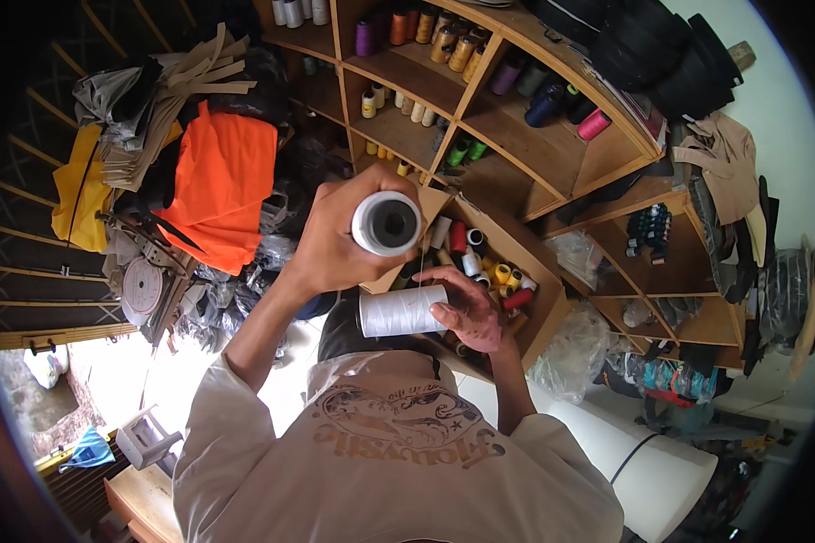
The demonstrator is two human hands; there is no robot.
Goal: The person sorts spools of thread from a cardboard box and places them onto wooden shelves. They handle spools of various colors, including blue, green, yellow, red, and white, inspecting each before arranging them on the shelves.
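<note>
My left hand point(324, 237) is raised toward the camera and wrapped around a thread cone point(362, 224), whose white round end with a dark hollow centre faces up. Lower and to the right, my right hand point(469, 312) grips a large spool of white thread point(397, 312) lying on its side, fingers behind it and thumb at its right end. A thin strand seems to run upward from this spool toward the left hand. Just beyond my right hand, an open cardboard box point(545, 337) holds several spools, among them a red spool point(458, 237) and yellow ones.
Wooden shelves point(507, 127) with thread cones in many colours stand ahead. On the left are orange fabric point(222, 185), yellow fabric point(81, 195) and plastic bags. A clear plastic bag point(572, 353) and a big white roll point(647, 462) lie to the right.
</note>
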